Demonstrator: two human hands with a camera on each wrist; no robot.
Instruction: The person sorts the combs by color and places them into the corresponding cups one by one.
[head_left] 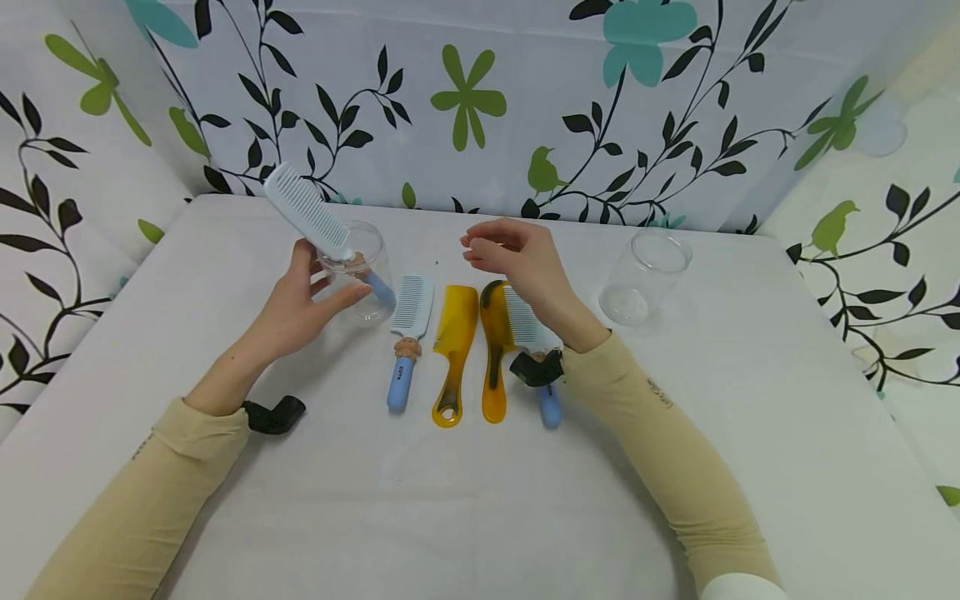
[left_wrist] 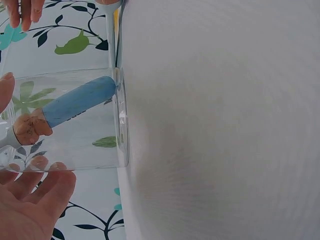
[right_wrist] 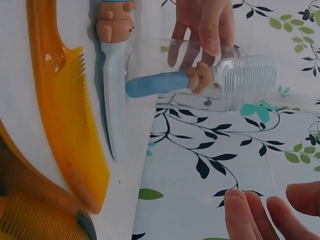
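My left hand grips a clear jar at the left, thumb on one side and fingers on the other. Inside it a light-blue comb leans, teeth end sticking out above the rim. Its blue handle, with a brown figure at the neck, points down to the jar's bottom. My right hand hovers over the table's far side, fingers loosely bent around nothing. Below it lie an amber comb, a dark-streaked amber comb and a light-blue comb, partly hidden by the right wrist.
Another light-blue comb lies left of the amber ones, close to the gripped jar. A second clear jar stands at the right. Behind the white table hangs a leaf-patterned cloth.
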